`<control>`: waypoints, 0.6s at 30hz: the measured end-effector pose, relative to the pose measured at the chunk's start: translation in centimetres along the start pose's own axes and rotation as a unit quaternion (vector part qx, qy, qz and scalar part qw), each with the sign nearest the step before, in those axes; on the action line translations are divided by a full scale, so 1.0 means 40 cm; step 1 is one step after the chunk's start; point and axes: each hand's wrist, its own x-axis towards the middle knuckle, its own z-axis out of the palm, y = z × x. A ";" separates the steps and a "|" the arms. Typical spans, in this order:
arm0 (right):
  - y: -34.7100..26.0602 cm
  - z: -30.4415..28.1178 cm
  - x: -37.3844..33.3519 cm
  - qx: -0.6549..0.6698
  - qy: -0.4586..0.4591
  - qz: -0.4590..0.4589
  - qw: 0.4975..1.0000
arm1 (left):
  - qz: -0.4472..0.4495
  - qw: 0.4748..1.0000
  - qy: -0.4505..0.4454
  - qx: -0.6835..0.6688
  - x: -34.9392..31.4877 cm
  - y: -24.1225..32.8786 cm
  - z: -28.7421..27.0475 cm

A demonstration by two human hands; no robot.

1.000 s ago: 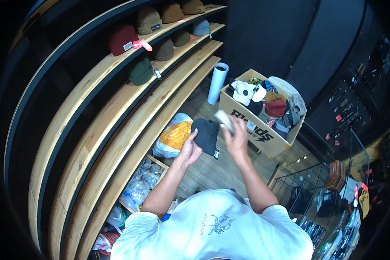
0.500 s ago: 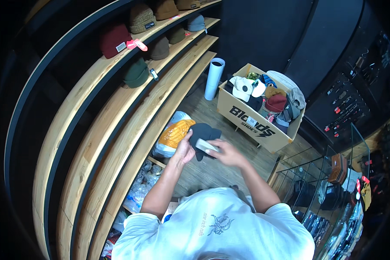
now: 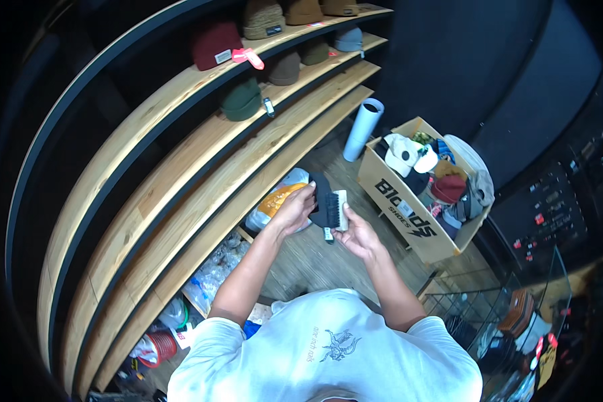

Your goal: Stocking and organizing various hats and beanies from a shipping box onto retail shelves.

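Note:
My left hand (image 3: 296,211) is closed on a dark cap (image 3: 322,189), holding it up in front of my chest; part of the cap lies behind the fingers and the brush. A small tag (image 3: 328,235) hangs at its lower end. Between the thumb and fingers of my right hand (image 3: 358,236) is a brush (image 3: 342,210) with a pale block handle and black bristles. The bristles point left, towards the cap, and overlap its right side in view; whether they touch the cloth I cannot tell.
Curved wooden shelves (image 3: 181,171) fill the left, with several beanies on the upper ones. A cardboard box (image 3: 409,218) full of hats stands ahead right, beside a pale blue tube (image 3: 364,130). Bags (image 3: 275,201) lie beyond my left hand. Glass display shelving (image 3: 516,295) stands at right.
The brush has turned from lying across the cap to upright at its right side, bristles now showing. My left hand has turned the cap. The whole view has shifted, showing more at lower left.

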 end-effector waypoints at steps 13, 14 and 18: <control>-0.151 -0.084 -0.022 0.311 -0.175 0.026 0.934 | 0.195 0.915 0.273 0.223 -0.125 -0.330 0.118; -0.148 -0.107 -0.020 0.312 -0.172 0.029 0.934 | 0.134 0.954 0.237 0.124 -0.109 -0.337 0.159; -0.158 -0.164 -0.041 0.319 -0.111 0.050 0.940 | 0.014 0.960 0.133 -0.248 0.021 -0.342 0.182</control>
